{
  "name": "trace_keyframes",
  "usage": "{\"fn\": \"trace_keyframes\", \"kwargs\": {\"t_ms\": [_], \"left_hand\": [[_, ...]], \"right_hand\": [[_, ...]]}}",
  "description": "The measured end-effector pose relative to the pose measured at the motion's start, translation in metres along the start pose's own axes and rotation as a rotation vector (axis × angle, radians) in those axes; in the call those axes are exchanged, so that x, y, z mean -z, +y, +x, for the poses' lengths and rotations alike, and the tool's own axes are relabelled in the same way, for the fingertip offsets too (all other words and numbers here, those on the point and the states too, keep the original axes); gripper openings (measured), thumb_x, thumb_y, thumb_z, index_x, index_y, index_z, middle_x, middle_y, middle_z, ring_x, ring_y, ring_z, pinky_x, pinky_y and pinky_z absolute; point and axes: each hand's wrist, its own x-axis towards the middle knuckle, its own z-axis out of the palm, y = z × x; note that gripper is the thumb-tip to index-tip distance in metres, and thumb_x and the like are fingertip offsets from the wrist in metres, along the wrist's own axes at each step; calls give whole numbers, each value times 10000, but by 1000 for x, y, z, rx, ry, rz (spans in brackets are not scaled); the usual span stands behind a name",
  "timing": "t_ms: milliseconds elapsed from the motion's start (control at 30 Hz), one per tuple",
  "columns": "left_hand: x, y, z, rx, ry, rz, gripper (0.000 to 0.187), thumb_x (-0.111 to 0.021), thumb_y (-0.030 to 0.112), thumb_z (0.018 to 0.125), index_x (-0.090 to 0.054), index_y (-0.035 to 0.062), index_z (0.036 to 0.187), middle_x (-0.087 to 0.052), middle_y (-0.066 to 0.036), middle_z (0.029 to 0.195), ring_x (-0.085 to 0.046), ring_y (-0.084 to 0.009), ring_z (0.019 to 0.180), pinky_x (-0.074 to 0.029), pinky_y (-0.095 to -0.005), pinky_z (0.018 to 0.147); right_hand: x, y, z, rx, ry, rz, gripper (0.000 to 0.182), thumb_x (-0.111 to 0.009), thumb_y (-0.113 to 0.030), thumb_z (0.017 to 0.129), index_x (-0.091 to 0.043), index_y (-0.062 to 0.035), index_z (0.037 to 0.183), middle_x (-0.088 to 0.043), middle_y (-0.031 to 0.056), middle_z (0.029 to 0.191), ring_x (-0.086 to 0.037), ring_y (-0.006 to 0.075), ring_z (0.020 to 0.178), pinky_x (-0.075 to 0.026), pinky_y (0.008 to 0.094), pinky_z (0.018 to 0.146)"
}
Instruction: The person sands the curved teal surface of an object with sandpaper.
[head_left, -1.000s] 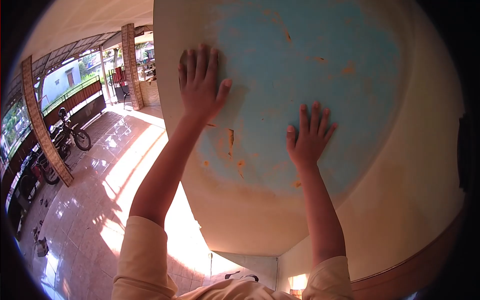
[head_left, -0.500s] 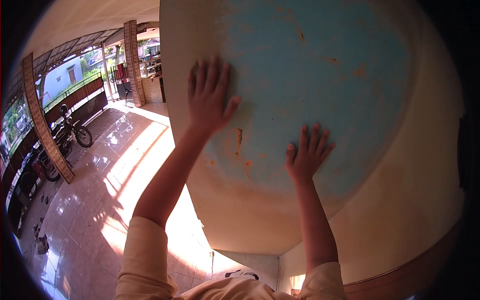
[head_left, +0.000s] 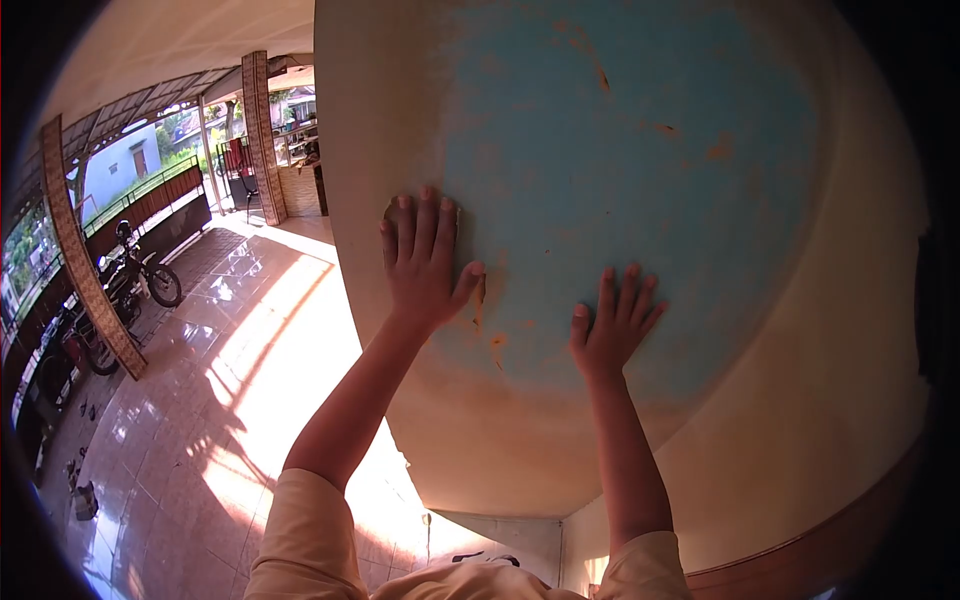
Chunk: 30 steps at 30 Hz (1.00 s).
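My left hand (head_left: 420, 275) lies flat with fingers stretched on the wall (head_left: 385, 90), at the left border of a large blue patch (head_left: 640, 180). Thin edges of a sheet-like piece (head_left: 458, 222) peek out beside its fingers; the palm hides the rest. Its thumb reaches to a narrow chipped mark (head_left: 480, 292) in the paint. Lower and to the right, my right hand (head_left: 612, 325) rests with fingers spread on the blue surface, nothing visible in it. Orange-brown scratches and spots mark the patch above and between the hands.
At the left, past the wall's edge, a sunlit tiled floor (head_left: 190, 400) stretches to a motorcycle (head_left: 150, 275), slanting pillars (head_left: 90, 255) and a dark gate (head_left: 170, 205). A plain wall (head_left: 800, 430) adjoins at the right. A small black-and-white thing (head_left: 485, 558) lies on the floor below.
My left hand has slid down along the edge of the blue patch. The right hand stays in nearly the same place, and the view has shifted slightly.
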Motion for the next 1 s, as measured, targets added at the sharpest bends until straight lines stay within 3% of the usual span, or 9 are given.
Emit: {"fn": "trace_keyframes", "kwargs": {"t_ms": [233, 333, 467, 600, 767, 1000], "left_hand": [[19, -24, 92, -88, 9, 7, 773, -409, 592, 1002, -370, 81, 1581, -292, -182, 1662, -218, -448, 1536, -136, -642, 1205], [18, -23, 108, -59, 57, 7, 776, -409, 589, 1003, -361, 74, 1583, -285, -173, 1666, -218, -433, 1540, -142, -634, 1207], [13, -12, 66, 6, 43, -23, 772, -398, 582, 1009, -377, 50, 1569, -301, -194, 1655, -219, -444, 1538, -131, -640, 1207], [-6, 6, -23, 46, -4, -41, 773, -396, 571, 1013, -407, 6, 1540, -325, -234, 1633, -227, -470, 1528, -116, -652, 1202], [-4, 3, -31, 25, -21, -42, 787, -425, 575, 1000, -416, -5, 1532, -330, -242, 1628, -228, -482, 1524, -113, -657, 1201], [21, -21, 118, -91, 37, -37, 776, -482, 555, 989, -361, 65, 1579, -275, -177, 1670, -211, -441, 1540, -124, -629, 1216]], "right_hand": [[-1, 1, 0, 4, 5, -9, 582, -380, -448, 1041, -462, -150, 1534, -338, 151, 1645, -237, 444, 1530, -47, 695, 1203], [0, 0, 0, -1, 1, 2, 580, -381, -448, 1044, -464, -144, 1530, -338, 161, 1643, -234, 448, 1530, -48, 695, 1202], [0, 0, -4, -5, 5, 13, 584, -379, -452, 1046, -465, -133, 1528, -339, 169, 1641, -229, 449, 1531, -50, 694, 1201], [-3, -2, -15, -5, 4, 17, 588, -373, -452, 1048, -467, -118, 1523, -340, 175, 1639, -221, 453, 1532, -50, 696, 1200], [-3, -7, -21, -23, -9, 19, 590, -363, -453, 1051, -466, -114, 1523, -340, 179, 1637, -222, 461, 1529, -52, 699, 1198], [-5, -7, -21, -34, -13, 5, 600, -348, -469, 1053, -481, -103, 1510, -342, 183, 1635, -222, 469, 1526, -52, 702, 1197]]}}
